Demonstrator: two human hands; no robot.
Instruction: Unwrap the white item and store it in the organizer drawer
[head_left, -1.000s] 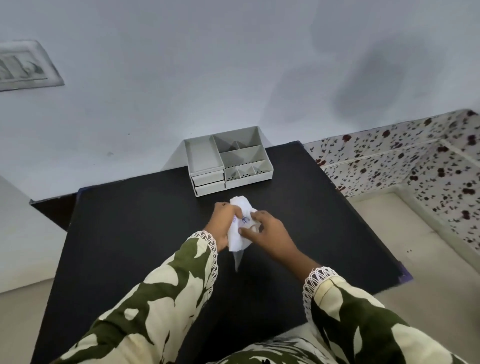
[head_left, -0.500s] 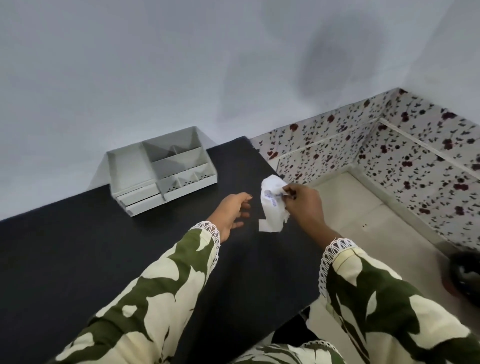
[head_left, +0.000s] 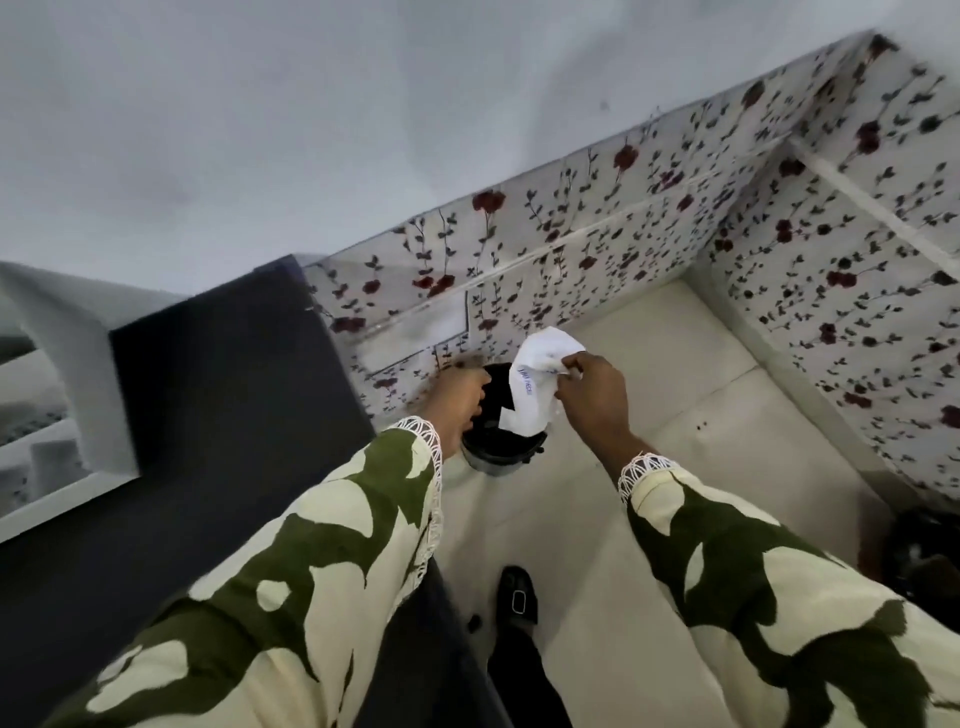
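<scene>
My right hand (head_left: 592, 400) pinches a crumpled white wrapper (head_left: 537, 382) with small blue print and holds it just above a black bin (head_left: 498, 447) on the floor. My left hand (head_left: 457, 397) is blurred, fingers curled downward, at the bin's left rim; whether it holds anything is hidden. The grey organizer (head_left: 36, 431) with its compartments shows only partly at the far left edge, on the black table (head_left: 218, 405). Both hands are off the table, to the right of it.
A floral-patterned low wall (head_left: 597, 234) runs behind and to the right of the bin. The floor (head_left: 675, 415) is pale tile. My black shoe (head_left: 517, 597) stands below the bin. A dark object (head_left: 924, 561) sits at the right edge.
The view swung right, away from the organizer. My right hand carried the white wrapper off the table to above the floor bin, and my left hand followed to the bin's rim.
</scene>
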